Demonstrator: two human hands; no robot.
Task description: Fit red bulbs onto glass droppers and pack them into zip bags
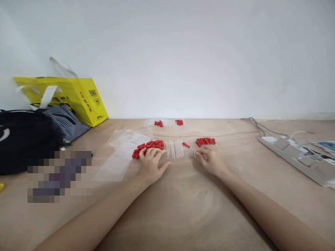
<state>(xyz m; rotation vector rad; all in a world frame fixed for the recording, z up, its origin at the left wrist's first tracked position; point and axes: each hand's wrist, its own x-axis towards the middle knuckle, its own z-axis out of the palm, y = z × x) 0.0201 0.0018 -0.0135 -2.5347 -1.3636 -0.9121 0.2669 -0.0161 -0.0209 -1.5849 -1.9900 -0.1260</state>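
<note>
A row of thin pale sticks [178, 150] lies side by side on the table. A heap of small red caps or ends [151, 143] adjoins it on the left. My left hand [151, 162] rests over the near side of this heap, fingers spread, the index fingertip by the stick row. My right hand [212, 161] is closed in a pinch on a thin stick with a red end [186, 144], which points left above the row. Just beyond that hand, several red-ended sticks [206, 141] lie together. The right hand's folded fingers are partly hidden.
Clear plastic bags [112, 165] lie left of the heap. Another bag [169, 122] with red-ended sticks is near the wall. A yellow bag [86, 101], a striped pouch [66, 122] and a black bag [26, 139] stand left. A power strip [295, 158] with cables lies right.
</note>
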